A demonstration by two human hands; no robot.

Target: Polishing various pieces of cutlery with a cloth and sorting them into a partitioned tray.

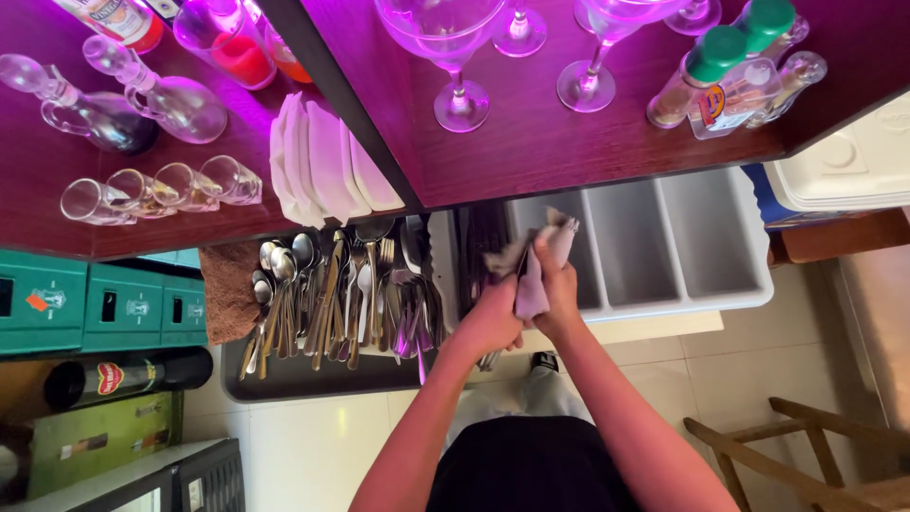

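Both hands meet at centre: the left hand (pixel 493 318) and right hand (pixel 559 284) each closed on a pale cloth (pixel 533 284), wiping a dark utensil. At 9 o'clock many pieces of cutlery (pixel 332 303) wait on a tray; the grey divider (pixel 654 242) looks mostly unfilled. Green-capped bottles (pixel 725 81) with orange labels stand at 1 o'clock.
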